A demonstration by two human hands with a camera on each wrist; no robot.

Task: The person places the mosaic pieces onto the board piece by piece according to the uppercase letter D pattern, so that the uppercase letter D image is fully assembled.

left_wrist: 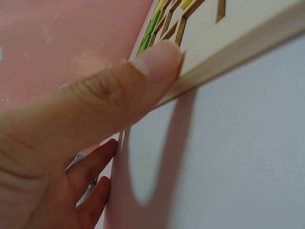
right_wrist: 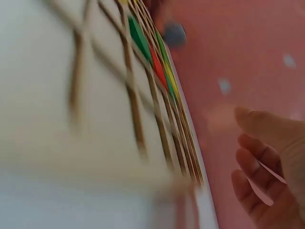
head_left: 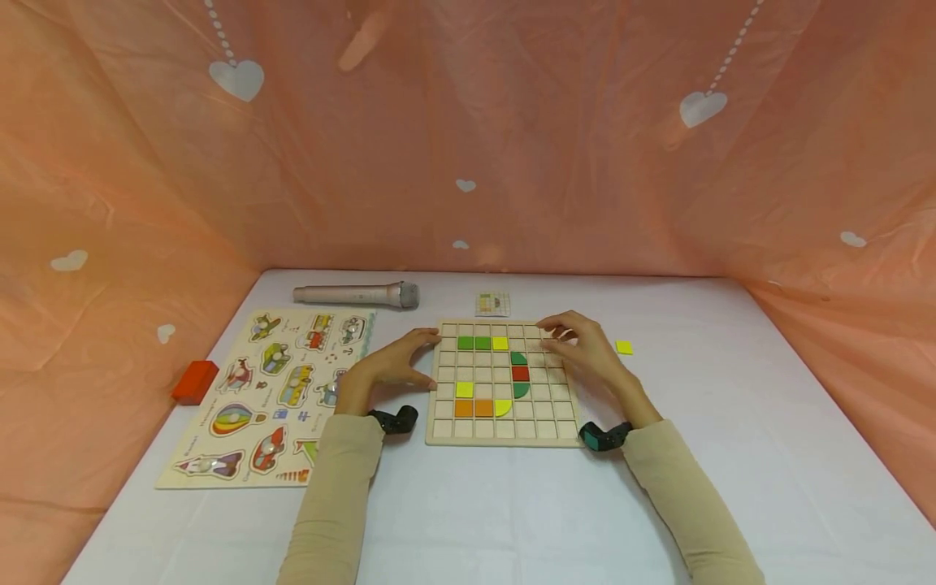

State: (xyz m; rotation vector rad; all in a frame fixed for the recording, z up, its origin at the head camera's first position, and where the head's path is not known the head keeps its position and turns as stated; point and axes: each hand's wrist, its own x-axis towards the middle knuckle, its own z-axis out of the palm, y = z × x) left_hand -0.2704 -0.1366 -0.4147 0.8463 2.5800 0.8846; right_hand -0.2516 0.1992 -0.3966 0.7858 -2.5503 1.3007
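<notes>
A wooden grid board [head_left: 541, 432] lies in front of me with coloured tiles in some cells. Along its upper part are two green squares [head_left: 474, 343] and a yellow square [head_left: 500, 343]. A red square [head_left: 520, 374] sits between two green rounded pieces; lower left are a yellow square [head_left: 464, 390], two orange squares [head_left: 474, 408] and a yellow rounded piece [head_left: 503, 408]. My left hand [head_left: 391, 361] rests at the board's left edge, thumb [left_wrist: 159, 62] touching the rim, fingers spread. Over the right edge hovers my right hand [head_left: 591, 348], fingers loosely bent, holding nothing visible.
A loose yellow square [head_left: 624, 347] lies right of the board. Behind it is a small pattern card [head_left: 492, 305]. To the left are a microphone [head_left: 351, 296], a picture peg puzzle [head_left: 252, 386] and a red block [head_left: 195, 383]. Pink curtains surround the white table.
</notes>
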